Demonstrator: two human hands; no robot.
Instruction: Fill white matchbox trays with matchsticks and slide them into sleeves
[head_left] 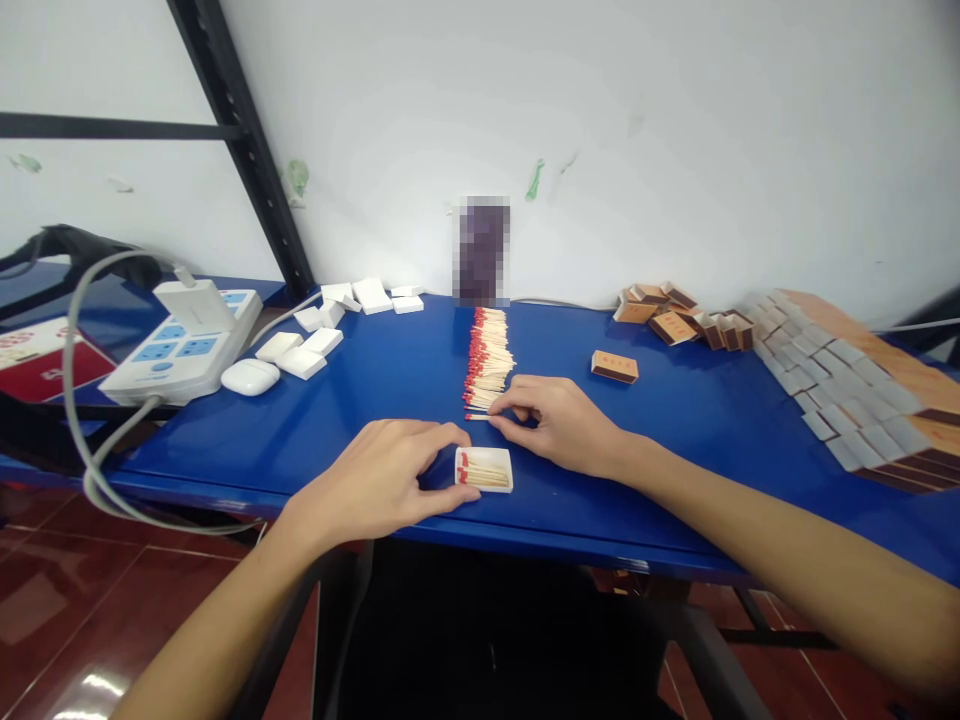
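Note:
My left hand (397, 475) grips the left end of a small white tray (512, 470) between thumb and fingers, near the table's front edge. Inside the tray lie several red-headed matches (486, 478). My right hand (555, 420) pinches the pale end of a single match (477, 416) at the near end of a long row. That row of matches (491, 355) runs away from me toward the wall, red heads to the left.
White trays (322, 341) and a white case (250, 377) lie left, beside a power strip (184, 350). A matchbox (615, 366) sits right of the row. Behind it are matchbox sleeves (673, 327); stacked boxes (862, 400) stand far right. A blurred dark object (484, 250) leans on the wall.

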